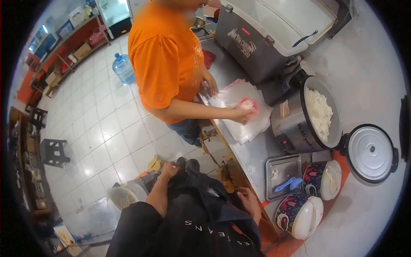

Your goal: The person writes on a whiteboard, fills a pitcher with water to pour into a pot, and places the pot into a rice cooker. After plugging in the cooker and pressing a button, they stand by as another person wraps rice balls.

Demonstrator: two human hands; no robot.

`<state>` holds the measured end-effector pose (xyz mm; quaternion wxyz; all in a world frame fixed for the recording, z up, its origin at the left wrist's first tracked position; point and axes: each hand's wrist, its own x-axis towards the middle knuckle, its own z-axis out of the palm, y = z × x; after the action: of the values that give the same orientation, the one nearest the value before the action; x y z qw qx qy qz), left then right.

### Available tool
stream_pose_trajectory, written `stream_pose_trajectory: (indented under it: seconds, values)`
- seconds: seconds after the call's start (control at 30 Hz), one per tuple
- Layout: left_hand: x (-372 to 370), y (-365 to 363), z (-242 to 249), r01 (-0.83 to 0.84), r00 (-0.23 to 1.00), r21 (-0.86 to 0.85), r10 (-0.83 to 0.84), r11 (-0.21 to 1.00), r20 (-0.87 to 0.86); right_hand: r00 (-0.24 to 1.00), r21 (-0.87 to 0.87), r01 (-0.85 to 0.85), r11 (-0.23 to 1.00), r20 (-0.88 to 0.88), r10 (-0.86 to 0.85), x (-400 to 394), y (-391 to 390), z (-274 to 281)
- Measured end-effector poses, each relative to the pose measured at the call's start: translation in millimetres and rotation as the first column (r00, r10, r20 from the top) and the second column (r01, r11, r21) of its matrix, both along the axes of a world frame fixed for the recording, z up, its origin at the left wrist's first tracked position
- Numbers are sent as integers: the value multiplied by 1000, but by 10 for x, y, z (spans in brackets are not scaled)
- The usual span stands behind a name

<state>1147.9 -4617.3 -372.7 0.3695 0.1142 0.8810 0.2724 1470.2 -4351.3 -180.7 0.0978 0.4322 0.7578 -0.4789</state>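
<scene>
My left hand [170,170] is low in front of my dark clothes, above my shoes, its fingers curled together; what it holds, if anything, is too small to make out. Beside the counter's front edge is my right hand [249,202], its fingers apart and nothing visible in them. A co-worker in an orange shirt [160,68] stands at the counter [252,165]. One hand of the co-worker is on a small red-and-white item [247,105] over a stack of white sheets [231,126].
An open rice cooker [295,124] holds white rice [318,113]; its lid [371,150] hangs open. Nearby are a metal tray [278,162] with a blue scoop [289,184], two patterned pots, and a large cooler [252,34]. A clear tub [124,196] stands left of me.
</scene>
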Motion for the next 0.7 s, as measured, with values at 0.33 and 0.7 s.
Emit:
stream_pose_trajectory:
  seconds: [0.33,0.7]
  values:
    - [-1129,-400,-13,-47,998,-17,47,999,29,945,-77,-326,942,-16,326,-1827,-317,209]
    - [-1000,-502,212,-285,958,2,285,958,-16,701,-60,-713,699,-100,706,-2996,114,-63]
